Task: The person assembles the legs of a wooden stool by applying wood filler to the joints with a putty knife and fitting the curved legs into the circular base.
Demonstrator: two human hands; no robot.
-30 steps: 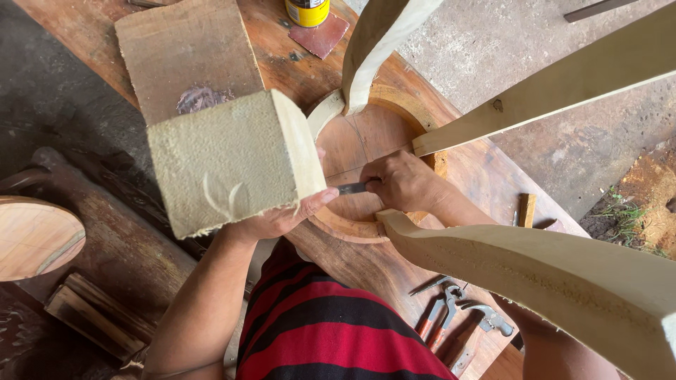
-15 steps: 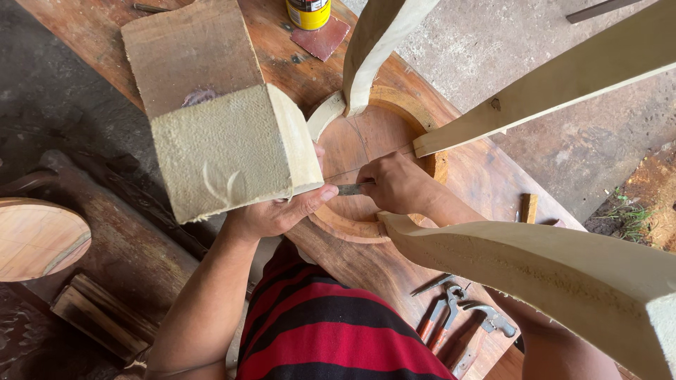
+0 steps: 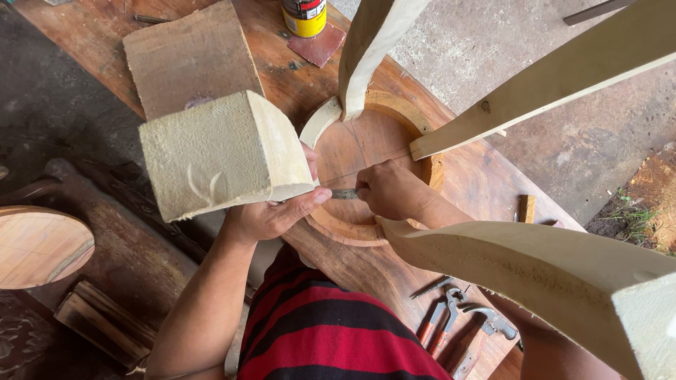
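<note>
Pale wood everywhere: the left hand [image 3: 271, 214] braces under a thick, pale, squared wooden leg [image 3: 218, 151] standing up toward the camera. The right hand [image 3: 391, 191] is closed on a small dark metal marking tool [image 3: 343, 193], lying roughly crosswise between both hands, its tip pointing left at the leg's foot. Both sit inside a round reddish wooden ring [image 3: 433, 165] on the tabletop [image 3: 486, 190], other legs crowding right.

Pale wood leg [image 3: 225, 151] swung slightly right, flat board [image 3: 190, 60] behind more exposed
</note>
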